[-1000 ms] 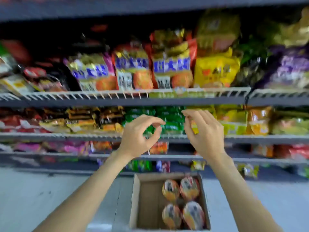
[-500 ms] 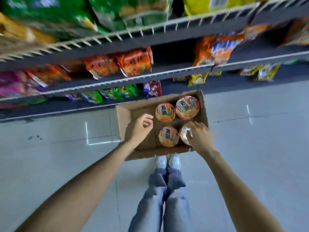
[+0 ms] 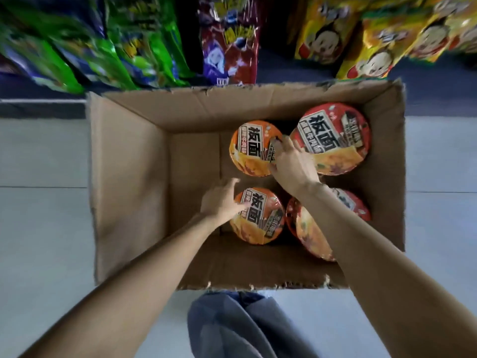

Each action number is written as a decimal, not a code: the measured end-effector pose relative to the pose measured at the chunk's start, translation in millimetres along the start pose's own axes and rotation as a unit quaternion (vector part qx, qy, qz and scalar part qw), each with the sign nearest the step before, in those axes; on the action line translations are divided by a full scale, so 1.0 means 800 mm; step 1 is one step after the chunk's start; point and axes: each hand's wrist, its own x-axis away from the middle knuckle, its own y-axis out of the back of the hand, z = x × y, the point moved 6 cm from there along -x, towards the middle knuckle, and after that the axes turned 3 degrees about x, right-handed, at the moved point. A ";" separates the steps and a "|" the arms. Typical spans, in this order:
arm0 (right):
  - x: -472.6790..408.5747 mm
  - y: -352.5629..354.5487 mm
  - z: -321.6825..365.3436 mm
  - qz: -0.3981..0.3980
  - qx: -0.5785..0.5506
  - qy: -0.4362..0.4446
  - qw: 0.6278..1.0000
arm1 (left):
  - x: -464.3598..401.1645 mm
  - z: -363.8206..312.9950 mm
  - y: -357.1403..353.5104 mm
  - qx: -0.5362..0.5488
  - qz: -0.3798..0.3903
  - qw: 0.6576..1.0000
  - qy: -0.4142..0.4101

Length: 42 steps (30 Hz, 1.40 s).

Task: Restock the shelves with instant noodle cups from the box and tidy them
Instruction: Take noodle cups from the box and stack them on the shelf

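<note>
Nearest the camera: the person's knees in grey trousers (image 3: 247,329), right against the near wall of the cardboard box (image 3: 129,192), so they're probably crouched over it to reach the bottom. Both forearms go down into the box. Left hand (image 3: 223,202) lies on the left rim of the near-left orange cup (image 3: 258,215), fingers spread over the lid edge; looks like contact ahead of a grab, not a closed grip, though blur makes finger curl hard to read. Right hand (image 3: 291,164) sits in the gap between the far-left orange cup (image 3: 254,148) and the far-right red cup (image 3: 333,138), fingers reaching onto the orange cup's right edge; can't tell if it's actually gripping or just touching. Fourth cup, near-right red (image 3: 307,228), is mostly under the right forearm. All four cups sit lid-up in a two-by-two block on the right half of the box; left half is bare cardboard. My read: one cup per hand, pickup step, nothing lifted yet. Box stands on pale floor tiles (image 3: 44,228). Beyond it, the bottom shelf (image 3: 41,105) holds green snack bags (image 3: 116,47), a red-purple bag (image 3: 229,47), yellow cartoon bags (image 3: 374,45).
</note>
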 end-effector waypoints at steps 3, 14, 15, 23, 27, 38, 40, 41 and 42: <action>-0.052 -0.039 0.007 0.030 0.009 -0.011 0.999 | -0.035 -0.001 -0.039 0.003 0.031 0.999 -0.025; -0.100 -0.070 0.013 0.033 0.013 -0.085 0.996 | -0.038 0.078 -0.023 0.076 -0.009 0.997 -0.013; -0.094 -0.070 0.017 0.026 -0.011 -0.081 0.996 | -0.032 0.094 -0.017 0.083 -0.019 0.996 0.007; -0.031 -0.058 0.046 0.002 -0.265 -0.080 0.961 | 0.016 0.140 0.026 0.086 -0.096 0.987 0.098; 0.041 0.020 0.055 -0.115 -0.275 -0.114 0.948 | 0.061 0.139 0.070 0.142 -0.129 0.972 0.139; 0.293 0.294 0.070 -0.066 -0.650 -0.165 0.739 | 0.295 0.008 0.265 0.317 -0.175 0.930 0.067; 0.335 0.346 0.086 -0.053 -0.666 -0.163 0.726 | 0.351 -0.032 0.306 0.320 -0.164 0.932 0.038; 0.355 0.374 0.093 -0.053 -0.672 -0.161 0.721 | 0.378 -0.050 0.326 0.325 -0.157 0.932 0.027; 0.375 0.400 0.100 -0.057 -0.669 -0.152 0.725 | 0.404 -0.065 0.344 0.327 -0.147 0.933 0.015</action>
